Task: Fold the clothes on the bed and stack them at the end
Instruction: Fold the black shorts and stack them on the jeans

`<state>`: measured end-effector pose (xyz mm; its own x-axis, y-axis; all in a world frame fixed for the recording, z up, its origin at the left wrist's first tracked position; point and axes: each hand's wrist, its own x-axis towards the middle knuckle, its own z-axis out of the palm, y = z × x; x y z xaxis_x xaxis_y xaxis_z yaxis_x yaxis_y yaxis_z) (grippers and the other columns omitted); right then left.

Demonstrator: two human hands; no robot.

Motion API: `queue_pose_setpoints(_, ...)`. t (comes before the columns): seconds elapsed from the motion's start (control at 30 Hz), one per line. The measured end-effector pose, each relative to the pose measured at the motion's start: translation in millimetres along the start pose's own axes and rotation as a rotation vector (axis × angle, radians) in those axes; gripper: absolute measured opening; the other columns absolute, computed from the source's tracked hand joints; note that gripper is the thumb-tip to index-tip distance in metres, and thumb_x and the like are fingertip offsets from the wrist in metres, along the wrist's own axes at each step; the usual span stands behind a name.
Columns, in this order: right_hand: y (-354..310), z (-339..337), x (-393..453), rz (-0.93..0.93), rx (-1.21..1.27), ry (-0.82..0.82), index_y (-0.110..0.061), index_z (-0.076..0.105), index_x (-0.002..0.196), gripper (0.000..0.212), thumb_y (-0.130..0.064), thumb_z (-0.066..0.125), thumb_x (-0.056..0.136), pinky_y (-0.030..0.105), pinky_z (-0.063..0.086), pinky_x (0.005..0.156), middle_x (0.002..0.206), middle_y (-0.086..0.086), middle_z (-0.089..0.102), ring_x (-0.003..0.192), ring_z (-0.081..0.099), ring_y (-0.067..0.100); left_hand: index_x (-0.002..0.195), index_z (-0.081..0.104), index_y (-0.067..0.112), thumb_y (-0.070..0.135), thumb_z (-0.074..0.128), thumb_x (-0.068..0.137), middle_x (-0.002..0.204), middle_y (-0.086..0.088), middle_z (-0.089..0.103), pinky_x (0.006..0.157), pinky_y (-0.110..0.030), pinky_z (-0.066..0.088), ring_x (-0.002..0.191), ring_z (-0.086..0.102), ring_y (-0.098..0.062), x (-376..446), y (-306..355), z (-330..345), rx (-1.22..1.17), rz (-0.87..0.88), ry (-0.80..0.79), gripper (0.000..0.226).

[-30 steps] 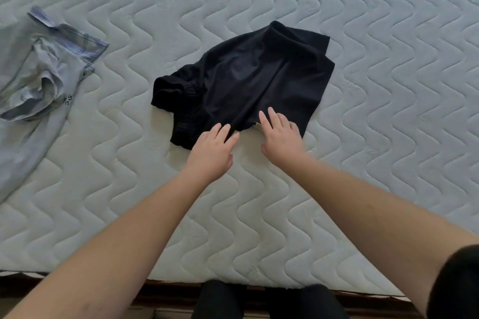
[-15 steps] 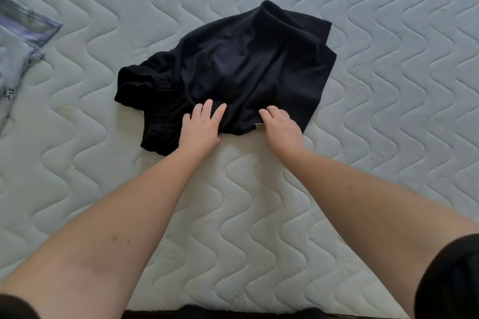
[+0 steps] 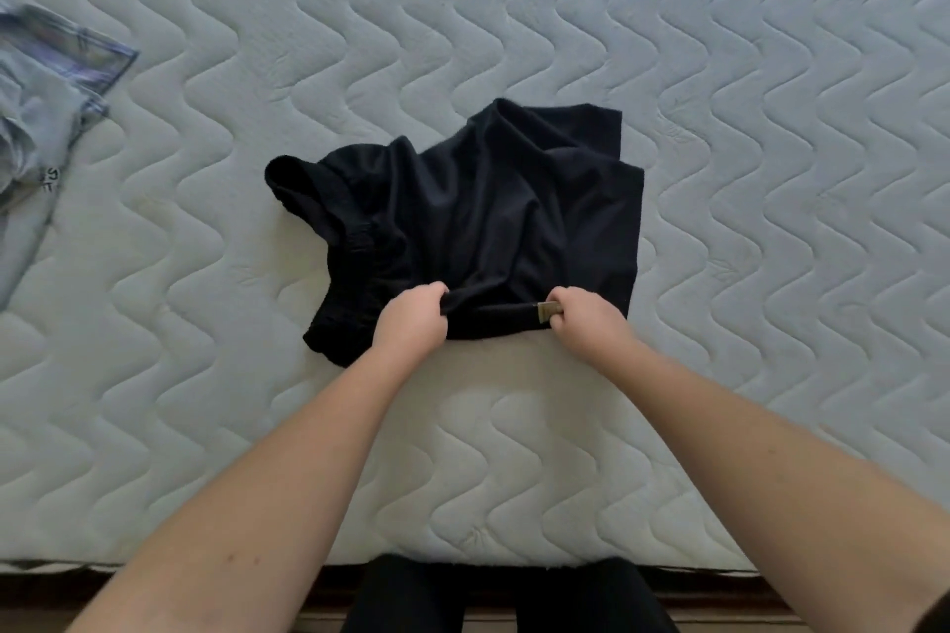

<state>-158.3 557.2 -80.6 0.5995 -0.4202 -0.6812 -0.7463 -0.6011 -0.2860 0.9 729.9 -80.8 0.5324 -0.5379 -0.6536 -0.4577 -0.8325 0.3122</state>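
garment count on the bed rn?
2. Black garment mid-bed, both hands, left and right, gripping its near edge. Light blue garment at the left edge, partly out of frame; more may lie out of view.

Bare forearms [image 3: 288,468], black trousers [image 3: 406,596]

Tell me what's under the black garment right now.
The black garment lies crumpled on the quilted mattress, which shows all around it. Both hands, left hand and right hand, grip its near edge. Anything beneath the fabric is covered.
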Motion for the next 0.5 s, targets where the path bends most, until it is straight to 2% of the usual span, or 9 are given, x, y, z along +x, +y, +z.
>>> queue_pose_setpoints(0.1, 10, 11, -36, 0.107, 0.106, -0.019, -0.02, 0.054, 0.081, 0.013, -0.019, 0.043, 0.088, 0.031, 0.036, 0.057, 0.078, -0.002, 0.057, 0.076, 0.057, 0.024, 0.093, 0.059, 0.023, 0.013, 0.044, 0.085, 0.085, -0.003, 0.063, 0.065, -0.034, 0.045, 0.079, 0.058, -0.029, -41, -2, 22, -0.182, -0.091, -0.062, 0.019)
queue_pose_setpoints(0.2, 13, 13, -67, 0.14, 0.216, -0.012, -0.019, 0.048, 0.074, 0.016, -0.018, 0.041, 0.088, 0.031, 0.035, 0.053, 0.073, 0.0, 0.056, 0.071, 0.054, 0.024, 0.098, 0.058, 0.028, 0.025, 0.047, 0.091, 0.085, 0.003, 0.063, 0.066, -0.032, 0.048, 0.082, 0.061, -0.024, -77, 0, 36, -0.356, -0.121, -0.106, 0.013)
queue_pose_setpoints(0.27, 12, 9, -85, 0.114, 0.338, -0.004, -0.017, 0.05, 0.075, 0.016, -0.016, 0.042, 0.089, 0.031, 0.037, 0.056, 0.075, 0.002, 0.058, 0.073, 0.054, 0.024, 0.099, 0.057, 0.036, 0.04, 0.052, 0.091, 0.087, 0.012, 0.065, 0.063, -0.025, 0.046, 0.083, 0.062, -0.014, -99, 0, 35, -0.511, -0.117, -0.11, 0.009)
queue_pose_setpoints(0.37, 8, -5, -109, 0.073, 0.577, -0.021, -0.02, 0.065, 0.093, 0.016, -0.018, 0.049, 0.093, 0.027, 0.044, 0.067, 0.088, -0.001, 0.067, 0.083, 0.06, 0.019, 0.106, 0.061, 0.044, 0.067, 0.066, 0.074, 0.097, 0.022, 0.068, 0.072, -0.016, 0.047, 0.089, 0.063, 0.004, -125, -2, 17, -0.632, -0.015, -0.2, 0.04)
queue_pose_setpoints(0.43, 3, -18, -123, 0.047, 0.751, -0.033, -0.029, 0.07, 0.1, 0.019, -0.022, 0.053, 0.094, 0.022, 0.048, 0.076, 0.095, -0.007, 0.071, 0.09, 0.064, 0.011, 0.103, 0.061, 0.05, 0.065, 0.079, 0.062, 0.096, 0.025, 0.068, 0.07, -0.011, 0.05, 0.087, 0.064, 0.01, -138, -2, 0, -0.561, 0.072, -0.332, 0.047)
queue_pose_setpoints(0.5, -2, -34, -135, -0.025, 0.758, 0.005, -0.033, 0.07, 0.1, 0.019, -0.021, 0.057, 0.095, 0.018, 0.046, 0.077, 0.097, -0.011, 0.071, 0.095, 0.064, 0.007, 0.095, 0.065, 0.046, 0.055, 0.084, 0.062, 0.089, 0.017, 0.072, 0.068, -0.017, 0.056, 0.079, 0.068, 0.004, -149, 1, -15, -0.476, 0.095, -0.386, 0.04)
